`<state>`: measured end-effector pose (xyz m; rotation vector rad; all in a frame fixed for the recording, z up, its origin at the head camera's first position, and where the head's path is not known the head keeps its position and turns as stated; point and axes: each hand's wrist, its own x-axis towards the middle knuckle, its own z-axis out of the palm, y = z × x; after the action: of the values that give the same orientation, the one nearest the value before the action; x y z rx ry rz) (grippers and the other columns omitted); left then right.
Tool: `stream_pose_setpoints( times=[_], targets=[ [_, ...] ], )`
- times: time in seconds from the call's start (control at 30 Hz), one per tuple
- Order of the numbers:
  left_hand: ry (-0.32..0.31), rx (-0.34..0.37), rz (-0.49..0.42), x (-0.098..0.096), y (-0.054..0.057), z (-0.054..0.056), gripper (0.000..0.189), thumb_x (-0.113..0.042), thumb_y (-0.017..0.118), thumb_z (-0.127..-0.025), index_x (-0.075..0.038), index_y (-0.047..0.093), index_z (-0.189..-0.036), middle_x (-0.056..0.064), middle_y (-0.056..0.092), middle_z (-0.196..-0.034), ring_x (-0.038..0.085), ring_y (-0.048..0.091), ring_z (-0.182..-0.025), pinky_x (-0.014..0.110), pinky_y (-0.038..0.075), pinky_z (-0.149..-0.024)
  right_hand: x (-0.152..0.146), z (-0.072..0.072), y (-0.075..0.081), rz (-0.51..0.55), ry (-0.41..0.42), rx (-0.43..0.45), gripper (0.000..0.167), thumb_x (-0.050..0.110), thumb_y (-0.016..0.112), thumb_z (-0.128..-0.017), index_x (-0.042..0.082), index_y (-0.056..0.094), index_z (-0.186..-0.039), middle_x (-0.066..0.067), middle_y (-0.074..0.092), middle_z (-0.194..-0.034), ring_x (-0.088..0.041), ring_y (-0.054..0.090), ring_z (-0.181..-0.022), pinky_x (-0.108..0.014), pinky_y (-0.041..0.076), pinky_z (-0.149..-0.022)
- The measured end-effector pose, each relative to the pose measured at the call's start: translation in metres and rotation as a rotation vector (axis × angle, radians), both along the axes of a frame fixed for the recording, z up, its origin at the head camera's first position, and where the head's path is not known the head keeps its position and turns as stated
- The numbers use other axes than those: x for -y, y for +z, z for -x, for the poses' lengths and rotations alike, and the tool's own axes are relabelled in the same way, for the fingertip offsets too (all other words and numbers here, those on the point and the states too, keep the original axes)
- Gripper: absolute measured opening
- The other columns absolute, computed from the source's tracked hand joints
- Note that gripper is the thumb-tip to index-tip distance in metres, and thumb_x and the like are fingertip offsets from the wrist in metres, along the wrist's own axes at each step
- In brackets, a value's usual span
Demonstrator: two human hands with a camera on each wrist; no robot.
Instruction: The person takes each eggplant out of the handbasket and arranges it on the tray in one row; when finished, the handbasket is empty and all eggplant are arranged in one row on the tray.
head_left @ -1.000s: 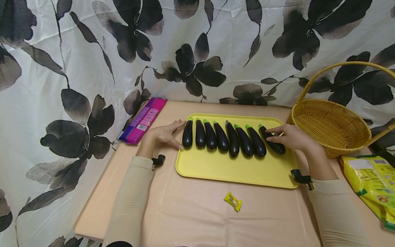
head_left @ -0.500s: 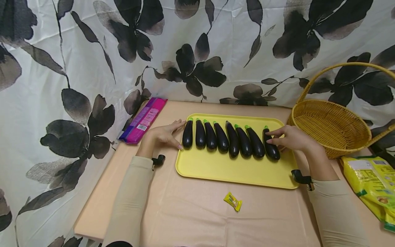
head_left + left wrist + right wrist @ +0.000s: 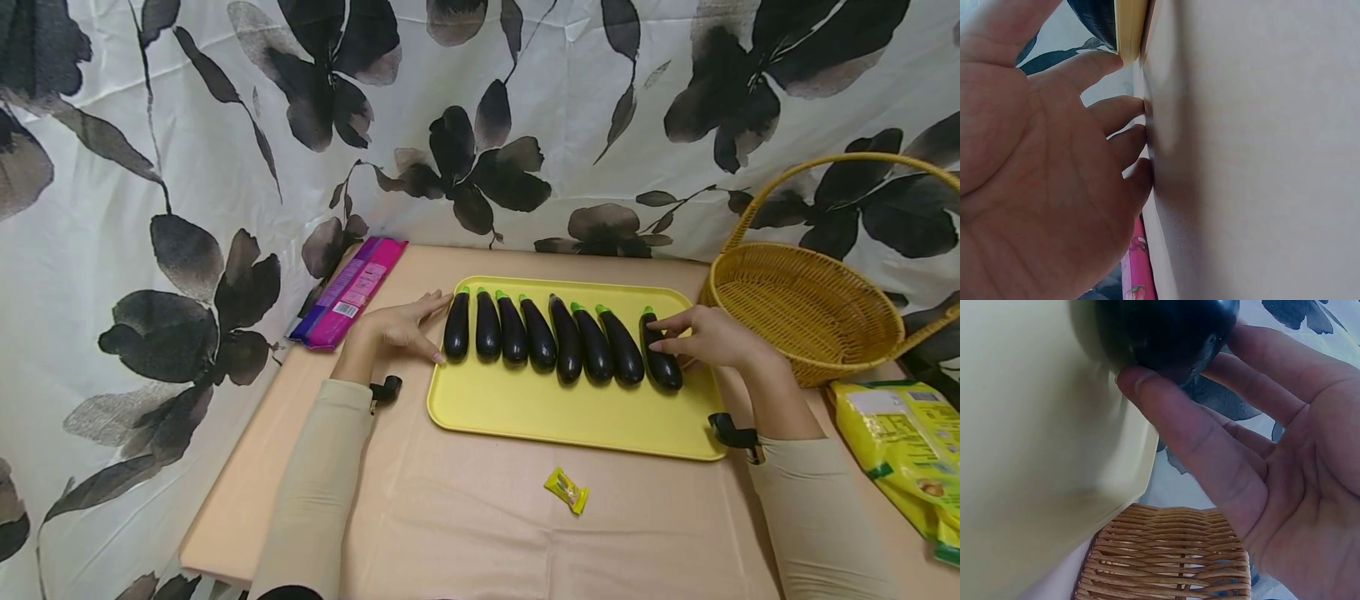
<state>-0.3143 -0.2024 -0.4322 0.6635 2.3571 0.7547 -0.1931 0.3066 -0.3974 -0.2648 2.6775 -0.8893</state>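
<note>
Several dark, glossy eggplants with green tops lie side by side in a row on a yellow tray (image 3: 577, 417). My right hand (image 3: 716, 337) pinches the rightmost eggplant (image 3: 664, 372) at its upper half. In the right wrist view, fingers and thumb reach round that dark eggplant (image 3: 1166, 337), close over the tray. My left hand (image 3: 397, 329) is spread at the tray's left edge, beside the leftmost eggplant (image 3: 456, 329). Seen from the left wrist, its fingers (image 3: 1100, 69) extend to the tray's rim and the table.
A wicker basket (image 3: 806, 312) with a tall handle stands right of the tray. Yellow-green packaging (image 3: 900, 442) lies at the far right, and a pink-purple pack (image 3: 348, 296) at the back left. A small yellow wrapped candy (image 3: 566, 490) lies in front of the tray.
My right hand has turned the rightmost eggplant straighter, its lower end swinging left and toward me. It has barely moved in the last half second. The left hand stays in place.
</note>
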Motion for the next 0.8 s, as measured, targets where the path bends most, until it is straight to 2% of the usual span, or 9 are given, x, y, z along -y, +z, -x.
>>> stream_pose_setpoints(
  times=[0.13, 0.3, 0.5, 0.8],
  targets=[
    [0.002, 0.0, -0.002, -0.0003, 0.0001, 0.0001, 0.133, -0.044, 0.098, -0.068, -0.026, 0.014, -0.169, 0.006, -0.007, -0.177, 0.027, -0.014, -0.163, 0.054, -0.006, -0.131, -0.0003, 0.001, -0.0014, -0.012, 0.017, -0.003, 0.052, 0.028, 0.073, -0.099, 0.003, 0.062, -0.144, -0.022, 0.074, -0.119, -0.016, 0.075, -0.083, -0.034, 0.062, -0.072],
    [0.0, 0.005, -0.004, -0.0003, -0.0005, 0.0004, 0.132, -0.043, 0.098, -0.069, -0.026, 0.013, -0.169, 0.007, -0.007, -0.177, 0.028, -0.014, -0.163, 0.056, -0.006, -0.131, 0.001, 0.0012, -0.0012, 0.016, 0.021, 0.05, 0.06, 0.033, 0.072, -0.1, 0.004, 0.055, -0.15, -0.015, 0.076, -0.111, -0.018, 0.075, -0.086, -0.036, 0.063, -0.075],
    [0.001, -0.001, 0.001, 0.0, -0.0005, 0.0002, 0.133, -0.044, 0.098, -0.068, -0.026, 0.013, -0.169, 0.007, -0.007, -0.177, 0.028, -0.013, -0.163, 0.055, -0.006, -0.131, 0.0016, 0.0004, -0.0001, 0.035, 0.022, 0.059, 0.068, 0.039, 0.071, -0.1, 0.003, 0.05, -0.153, -0.023, 0.071, -0.122, -0.021, 0.076, -0.088, -0.04, 0.064, -0.076],
    [-0.001, 0.005, 0.008, -0.0001, 0.0001, -0.0006, 0.136, -0.046, 0.098, -0.067, -0.025, 0.011, -0.169, 0.007, -0.008, -0.177, 0.029, -0.014, -0.163, 0.056, -0.006, -0.13, -0.0032, 0.0009, -0.0015, 0.059, -0.005, 0.044, 0.07, 0.042, 0.069, -0.1, 0.004, 0.047, -0.155, -0.022, 0.072, -0.118, -0.022, 0.075, -0.087, -0.041, 0.065, -0.075]
  ],
)
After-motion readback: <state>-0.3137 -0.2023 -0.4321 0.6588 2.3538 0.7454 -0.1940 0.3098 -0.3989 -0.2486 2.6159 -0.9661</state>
